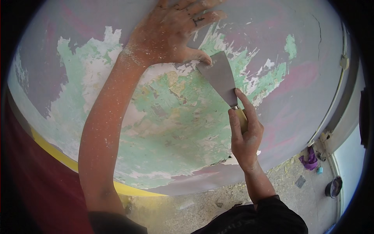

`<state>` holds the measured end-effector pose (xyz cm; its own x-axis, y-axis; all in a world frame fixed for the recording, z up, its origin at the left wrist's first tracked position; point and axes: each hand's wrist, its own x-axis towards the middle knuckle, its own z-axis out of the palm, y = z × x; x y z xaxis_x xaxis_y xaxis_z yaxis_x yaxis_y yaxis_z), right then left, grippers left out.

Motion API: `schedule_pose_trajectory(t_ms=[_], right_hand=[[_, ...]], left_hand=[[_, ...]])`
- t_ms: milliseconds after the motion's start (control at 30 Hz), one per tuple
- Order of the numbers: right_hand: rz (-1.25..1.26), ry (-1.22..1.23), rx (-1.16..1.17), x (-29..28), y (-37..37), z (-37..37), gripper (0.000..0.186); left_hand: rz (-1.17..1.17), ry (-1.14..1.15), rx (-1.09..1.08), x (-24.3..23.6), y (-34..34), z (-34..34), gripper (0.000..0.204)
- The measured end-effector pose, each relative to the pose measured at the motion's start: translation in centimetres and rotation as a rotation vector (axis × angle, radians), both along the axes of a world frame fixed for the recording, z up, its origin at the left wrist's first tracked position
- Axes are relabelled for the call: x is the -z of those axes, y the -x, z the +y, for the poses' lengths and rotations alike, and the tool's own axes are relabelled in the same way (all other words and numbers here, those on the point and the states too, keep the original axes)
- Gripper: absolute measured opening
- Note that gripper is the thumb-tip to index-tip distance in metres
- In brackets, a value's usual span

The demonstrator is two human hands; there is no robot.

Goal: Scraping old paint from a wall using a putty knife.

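Observation:
A wall [171,113] with patchy grey, green and white paint fills most of the head view. My left hand [167,35] lies against its upper part with fingers spread, dusted with white specks. In my right hand [248,136] is a putty knife [220,74] with a wide metal blade and a pale handle. The index finger runs along the handle toward the blade. The blade points up and left, its edge at the paint just beside my left thumb. Whether the edge touches the wall, I cannot tell.
Paint flakes and dust litter the floor [284,191] below. At the right lie a purple bag [309,159] and a dark round container [334,187]. A cable [331,105] runs down the wall's right side. Dark red cloth or surface [43,175] shows at lower left, beside a yellow strip [58,154].

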<state>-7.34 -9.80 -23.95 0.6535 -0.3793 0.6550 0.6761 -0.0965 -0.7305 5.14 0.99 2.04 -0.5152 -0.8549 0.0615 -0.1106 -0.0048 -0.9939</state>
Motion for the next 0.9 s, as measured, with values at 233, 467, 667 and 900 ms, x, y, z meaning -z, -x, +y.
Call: schedule_pose_trajectory(t_ms=[233, 467, 667, 900], right_hand=[[-0.118, -0.063, -0.027, -3.7, -1.7, 0.6, 0.041], [-0.106, -0.035, 0.031, -1.7, 0.1, -0.3, 0.041], [-0.07, 0.025, 0.049, -1.4, 0.3, -1.1, 0.045], [0.026, -0.089, -0.077, -0.5, 1.8, -0.8, 0.047]], left_hand=[[0.362, -0.122, 0.201, 0.2, 1.1, -1.2, 0.071], [0.13, -0.003, -0.174, 0.3, 1.3, -1.0, 0.06], [0.117, 0.004, -0.11, 0.9, 2.9, -0.9, 0.062], [0.394, 0.275, -0.081, 5.0, 4.2, 1.4, 0.027]])
